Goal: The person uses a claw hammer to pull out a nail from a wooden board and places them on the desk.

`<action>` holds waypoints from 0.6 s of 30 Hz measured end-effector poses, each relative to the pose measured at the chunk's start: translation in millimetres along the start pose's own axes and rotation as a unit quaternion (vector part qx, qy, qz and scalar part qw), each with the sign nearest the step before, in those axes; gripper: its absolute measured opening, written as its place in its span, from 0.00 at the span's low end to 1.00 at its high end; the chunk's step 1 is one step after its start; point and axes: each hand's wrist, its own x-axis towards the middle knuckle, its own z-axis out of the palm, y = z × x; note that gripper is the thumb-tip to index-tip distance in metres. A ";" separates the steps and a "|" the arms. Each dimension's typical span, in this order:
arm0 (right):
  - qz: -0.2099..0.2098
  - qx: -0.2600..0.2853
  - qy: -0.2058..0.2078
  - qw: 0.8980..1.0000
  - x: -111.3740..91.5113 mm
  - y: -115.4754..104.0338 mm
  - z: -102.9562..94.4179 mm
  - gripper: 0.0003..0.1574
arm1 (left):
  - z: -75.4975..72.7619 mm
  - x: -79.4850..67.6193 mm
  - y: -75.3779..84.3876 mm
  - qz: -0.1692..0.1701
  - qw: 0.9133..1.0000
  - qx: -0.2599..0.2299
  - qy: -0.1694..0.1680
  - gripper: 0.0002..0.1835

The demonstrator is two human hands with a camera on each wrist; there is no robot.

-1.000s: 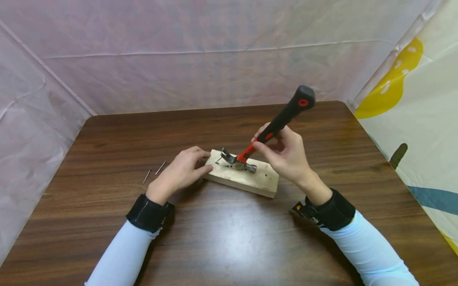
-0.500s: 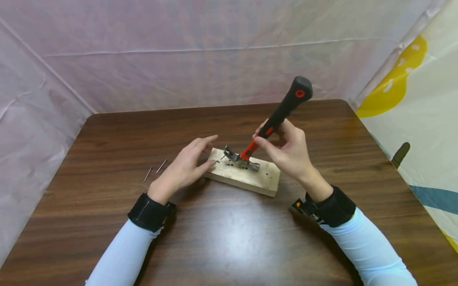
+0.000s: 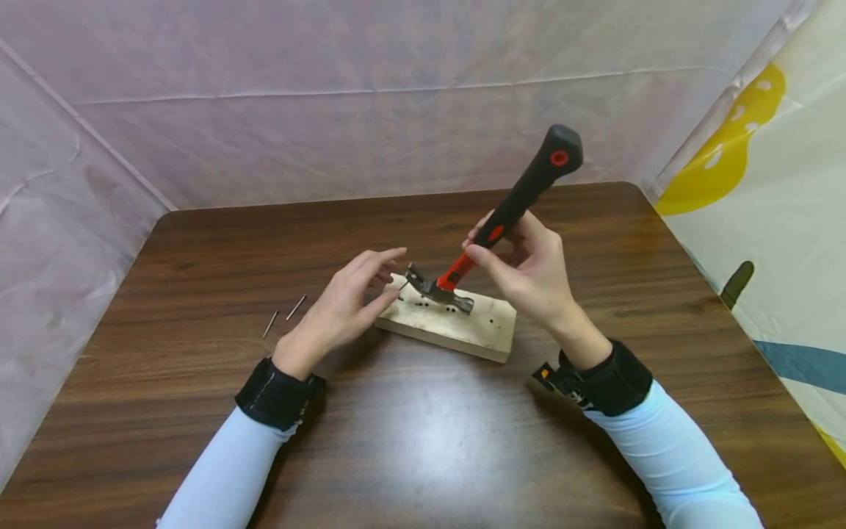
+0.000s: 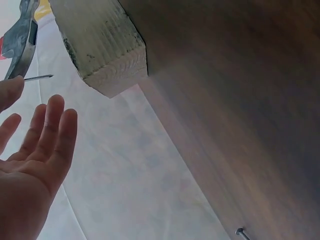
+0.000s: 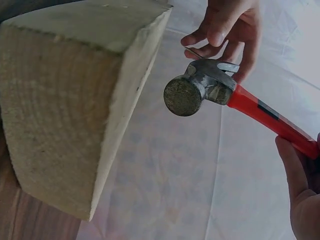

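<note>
My right hand point(image 3: 535, 275) grips a claw hammer point(image 3: 518, 198) by the lower handle, thumb and fingers around the red and black part. The hammer head hangs just above a pale wooden block point(image 3: 456, 330) dotted with small dark holes. From the claw sticks a thin nail point(image 4: 41, 77); in the left wrist view its pointed tip is clear of the wood. My left hand point(image 3: 340, 305) hovers at the block's left end with fingers spread, close to the nail. Whether the left thumb touches the nail, I cannot tell.
Two loose nails, a nearer one point(image 3: 270, 324) and a farther one point(image 3: 296, 307), lie on the brown wooden table point(image 3: 423, 441) left of the left hand. Pale hanging sheets point(image 3: 396, 139) close off the back and sides.
My left fingers have lifted off the block's left end and spread out. The hammer in my right hand has risen slightly, its handle end moving up. The block stays about where it was.
</note>
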 end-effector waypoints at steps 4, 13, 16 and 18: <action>0.002 0.010 0.002 1.000 1.3 -1.8 2.5 0.18 | 0.8 0.6 0.7 0.006 1.000 -0.008 0.003 0.32; 0.007 0.034 0.006 0.999 3.4 -4.2 6.7 0.18 | 0.7 1.6 3.7 0.015 0.999 -0.021 0.023 0.31; 0.010 0.044 0.011 0.999 2.4 0.6 6.3 0.19 | 0.6 2.3 4.5 0.021 0.999 -0.028 0.033 0.29; 0.012 0.048 0.014 0.999 0.6 5.4 5.6 0.19 | 0.8 2.3 4.7 0.024 0.999 -0.030 0.036 0.29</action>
